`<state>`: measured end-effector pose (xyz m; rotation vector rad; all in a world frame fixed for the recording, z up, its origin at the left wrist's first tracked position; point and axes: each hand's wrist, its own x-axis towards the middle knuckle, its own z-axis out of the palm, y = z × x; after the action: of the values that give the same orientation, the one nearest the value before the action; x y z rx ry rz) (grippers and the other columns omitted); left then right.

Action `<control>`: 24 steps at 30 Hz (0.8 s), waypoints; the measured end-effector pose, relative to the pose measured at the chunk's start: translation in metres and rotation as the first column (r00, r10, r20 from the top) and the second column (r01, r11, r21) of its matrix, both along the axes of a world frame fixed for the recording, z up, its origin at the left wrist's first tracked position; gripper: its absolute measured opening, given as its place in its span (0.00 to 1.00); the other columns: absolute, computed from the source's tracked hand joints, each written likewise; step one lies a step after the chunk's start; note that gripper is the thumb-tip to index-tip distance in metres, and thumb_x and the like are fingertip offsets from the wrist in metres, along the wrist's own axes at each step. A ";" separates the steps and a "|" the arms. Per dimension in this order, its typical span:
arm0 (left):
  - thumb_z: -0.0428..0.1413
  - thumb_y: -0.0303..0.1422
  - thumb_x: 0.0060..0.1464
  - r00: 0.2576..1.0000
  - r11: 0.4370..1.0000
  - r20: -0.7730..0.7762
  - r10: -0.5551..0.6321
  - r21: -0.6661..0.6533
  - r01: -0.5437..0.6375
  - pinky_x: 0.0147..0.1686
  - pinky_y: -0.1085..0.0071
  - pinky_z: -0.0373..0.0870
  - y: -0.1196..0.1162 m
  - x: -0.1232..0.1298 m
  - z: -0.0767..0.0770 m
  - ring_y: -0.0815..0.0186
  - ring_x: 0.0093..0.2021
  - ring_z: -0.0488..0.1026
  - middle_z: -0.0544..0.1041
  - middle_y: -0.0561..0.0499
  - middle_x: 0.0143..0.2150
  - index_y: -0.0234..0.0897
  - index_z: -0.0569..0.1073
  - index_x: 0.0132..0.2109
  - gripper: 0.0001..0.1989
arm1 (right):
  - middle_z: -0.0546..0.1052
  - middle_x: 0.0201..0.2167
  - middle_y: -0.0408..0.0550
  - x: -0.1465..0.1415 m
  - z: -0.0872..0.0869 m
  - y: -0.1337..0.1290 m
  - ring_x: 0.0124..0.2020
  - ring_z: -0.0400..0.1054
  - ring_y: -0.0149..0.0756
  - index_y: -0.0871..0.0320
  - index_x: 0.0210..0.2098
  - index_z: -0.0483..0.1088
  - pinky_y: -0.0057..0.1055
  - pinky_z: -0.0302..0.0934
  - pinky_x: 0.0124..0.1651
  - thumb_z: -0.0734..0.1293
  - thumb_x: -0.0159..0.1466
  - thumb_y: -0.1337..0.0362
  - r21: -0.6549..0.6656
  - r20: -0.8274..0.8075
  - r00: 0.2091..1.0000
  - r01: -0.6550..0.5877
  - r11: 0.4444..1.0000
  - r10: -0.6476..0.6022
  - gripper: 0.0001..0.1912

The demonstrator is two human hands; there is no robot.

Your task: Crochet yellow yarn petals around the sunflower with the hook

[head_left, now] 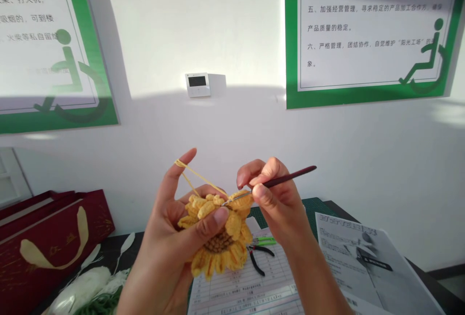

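Yellow and woolly, the crocheted flower (218, 244) should, I judge from afar, handle light and squashy, best gripped near its brown centre. It is above the papers (243, 283); the left hand (178, 230) clamps it under the thumb, while the right hand (285, 208) pinches the crochet hook (290, 176).

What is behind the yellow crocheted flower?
Past the right edge of the flower, a black-handled tool and a printed sheet show. A finger of the left hand goes behind its top petals; whatever the flower covers there cannot be seen.
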<state>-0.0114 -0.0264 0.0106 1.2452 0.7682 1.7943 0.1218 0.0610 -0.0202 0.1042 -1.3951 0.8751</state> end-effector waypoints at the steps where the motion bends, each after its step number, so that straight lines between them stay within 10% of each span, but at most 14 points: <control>1: 0.73 0.25 0.45 1.000 1.000 0.011 -0.025 -0.007 0.025 0.30 0.70 0.79 0.000 -0.001 0.000 0.63 0.27 0.79 0.81 0.54 0.32 0.55 0.63 0.70 0.49 | 0.80 0.36 0.44 -0.002 -0.001 0.000 0.36 0.74 0.35 0.53 0.33 0.66 0.33 0.70 0.37 0.74 0.64 0.56 0.033 -0.012 1.000 0.002 0.999 -0.001 0.14; 8: 0.70 0.20 0.46 0.996 0.997 0.052 -0.079 -0.016 0.080 0.32 0.71 0.80 0.000 0.000 0.000 0.65 0.29 0.79 0.79 0.54 0.33 0.54 0.65 0.69 0.47 | 0.82 0.37 0.45 -0.007 -0.007 -0.003 0.36 0.79 0.38 0.51 0.38 0.69 0.38 0.74 0.36 0.72 0.67 0.62 0.194 -0.091 0.979 0.195 0.962 -0.180 0.07; 14: 0.70 0.18 0.44 0.988 0.996 0.139 0.068 0.044 -0.075 0.37 0.67 0.83 -0.001 0.009 -0.001 0.63 0.35 0.81 0.82 0.53 0.38 0.49 0.70 0.66 0.44 | 0.80 0.40 0.45 0.003 -0.012 -0.010 0.38 0.75 0.38 0.49 0.45 0.72 0.39 0.73 0.37 0.69 0.66 0.74 0.381 -0.010 0.827 0.523 0.762 -0.562 0.14; 19: 0.69 0.18 0.42 0.931 0.954 0.297 -0.213 -0.144 0.264 0.39 0.67 0.83 0.004 -0.001 0.000 0.62 0.35 0.83 0.75 0.56 0.34 0.40 0.77 0.60 0.36 | 0.79 0.41 0.46 -0.010 -0.017 -0.007 0.38 0.75 0.39 0.48 0.44 0.73 0.40 0.71 0.36 0.70 0.67 0.70 0.324 -0.220 0.865 0.500 0.803 -0.450 0.10; 24: 0.69 0.17 0.43 0.930 0.945 0.259 -0.261 -0.126 0.301 0.38 0.66 0.84 0.007 -0.005 -0.001 0.58 0.37 0.84 0.79 0.51 0.40 0.40 0.70 0.67 0.43 | 0.78 0.36 0.44 -0.019 -0.010 -0.004 0.35 0.74 0.34 0.51 0.37 0.71 0.33 0.71 0.36 0.73 0.67 0.64 0.124 -0.182 0.978 0.121 0.985 -0.098 0.06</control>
<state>-0.0161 -0.0193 0.0092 0.9559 0.5557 1.5744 0.1024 0.0571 -0.0302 0.2011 -1.2814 0.6632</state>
